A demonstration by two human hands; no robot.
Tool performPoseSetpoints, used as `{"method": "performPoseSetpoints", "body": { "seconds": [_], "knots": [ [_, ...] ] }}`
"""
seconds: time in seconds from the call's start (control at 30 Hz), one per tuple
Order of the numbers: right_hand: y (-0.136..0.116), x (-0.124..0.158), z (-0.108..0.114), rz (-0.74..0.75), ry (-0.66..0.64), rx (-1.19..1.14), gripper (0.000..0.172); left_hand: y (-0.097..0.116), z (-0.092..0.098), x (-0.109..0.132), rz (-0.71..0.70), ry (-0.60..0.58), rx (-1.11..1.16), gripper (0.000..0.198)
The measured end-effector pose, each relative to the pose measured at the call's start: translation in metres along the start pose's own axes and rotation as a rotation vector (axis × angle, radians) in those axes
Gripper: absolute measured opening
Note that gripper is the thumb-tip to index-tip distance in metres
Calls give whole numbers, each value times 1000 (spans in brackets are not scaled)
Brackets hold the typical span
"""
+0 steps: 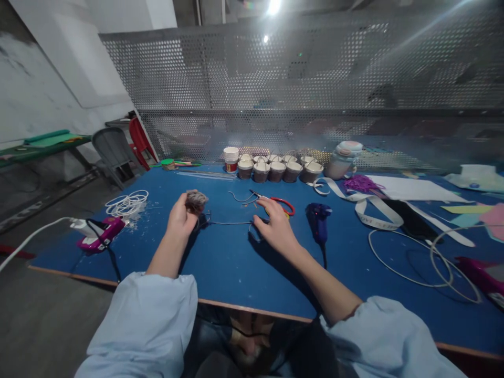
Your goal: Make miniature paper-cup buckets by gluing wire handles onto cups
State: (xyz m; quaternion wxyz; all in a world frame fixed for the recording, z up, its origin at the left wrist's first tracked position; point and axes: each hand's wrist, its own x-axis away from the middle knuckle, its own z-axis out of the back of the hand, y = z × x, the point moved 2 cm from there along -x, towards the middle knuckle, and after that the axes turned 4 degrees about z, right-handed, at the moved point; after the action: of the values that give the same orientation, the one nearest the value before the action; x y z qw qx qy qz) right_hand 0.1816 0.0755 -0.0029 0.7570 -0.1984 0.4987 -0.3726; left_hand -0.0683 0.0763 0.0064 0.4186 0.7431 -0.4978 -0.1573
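Note:
My left hand (180,215) is closed round a small brown-grey bundle (196,200), held upright above the blue table (220,262). A thin wire (230,223) runs along the table from below that bundle toward my right hand (275,227). My right hand rests palm down on the table, fingers bent at the wire's end; whether they pinch it I cannot make out. Red-handled scissors (277,202) lie just beyond my right hand.
A blue glue gun (318,220) lies right of my right hand; a pink one (100,234) with a cord sits far left by white rings (126,203). Small filled cups (275,168) line the back. White tape, wire hoops (413,257) and paper sheets lie at right.

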Motion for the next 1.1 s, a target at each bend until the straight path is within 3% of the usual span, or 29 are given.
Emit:
{"method": "performPoseSetpoints", "body": {
  "seconds": [0.07, 0.23, 0.3, 0.43, 0.6, 0.7, 0.9, 1.03, 1.1],
  "knots": [
    [-9, 2, -6, 44, -65, -25, 39, -11, -8, 10, -15, -63, -75, 6],
    [-24, 9, -20, 84, -202, -213, 61, -33, -26, 37, -68, -198, -271, 25],
    [-24, 9, -23, 3, -186, -371, 55, -37, -30, 44, -84, -235, -337, 27],
    [-14, 6, -24, -207, -55, -540, 25, -38, -32, 49, -87, -309, -402, 31],
    [-3, 0, -23, -371, 14, -742, 26, -41, -32, 53, -9, -442, -476, 48],
    [-3, -2, -23, -430, 35, -849, 27, -45, -33, 56, -50, -519, -596, 45],
    [-2, -2, -22, -493, 68, -920, 27, -47, -31, 56, -161, -417, -666, 30],
    [0, -2, -17, -465, 89, -850, 24, -42, -28, 54, -191, -351, -658, 14],
    [0, -3, -13, -433, 97, -784, 24, -40, -26, 53, -167, -346, -651, 15]
  ]
}}
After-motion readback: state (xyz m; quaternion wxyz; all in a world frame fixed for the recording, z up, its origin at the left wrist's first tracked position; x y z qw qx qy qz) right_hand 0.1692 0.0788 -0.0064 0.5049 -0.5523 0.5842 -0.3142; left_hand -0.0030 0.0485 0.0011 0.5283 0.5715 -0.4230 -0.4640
